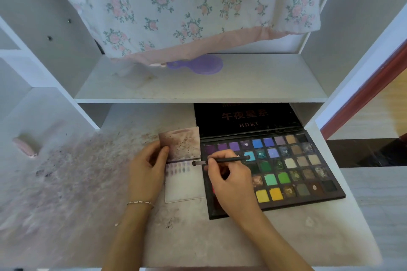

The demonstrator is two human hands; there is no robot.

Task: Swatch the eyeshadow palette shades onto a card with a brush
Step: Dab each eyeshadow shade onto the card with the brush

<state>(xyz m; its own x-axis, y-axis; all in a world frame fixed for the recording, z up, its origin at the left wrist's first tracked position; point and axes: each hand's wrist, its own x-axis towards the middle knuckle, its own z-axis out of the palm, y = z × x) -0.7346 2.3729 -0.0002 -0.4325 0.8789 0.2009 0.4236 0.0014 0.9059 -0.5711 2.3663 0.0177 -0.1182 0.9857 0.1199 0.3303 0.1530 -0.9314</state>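
Observation:
An open eyeshadow palette (293, 169) with several coloured pans lies on the desk, its black lid (244, 116) folded back. Left of it lies a white card (185, 185) with small purple swatches near its top. A stained folded flap (180, 145) stands above the swatches. My left hand (146, 167) pinches the left edge of that flap with its thumb on top. My right hand (229, 178) grips a thin black brush (222, 160), lying over the palette's left side. The brush tip (194, 163) sits at the card's right edge, beside the swatch rows.
The desk top (88, 182) is dusted with purple-grey powder. A pink object (25, 146) lies at the far left. On the shelf (198, 86) above rests a purple hand mirror (198, 64), partly under a hanging floral cloth (187, 6). White side panels flank the space.

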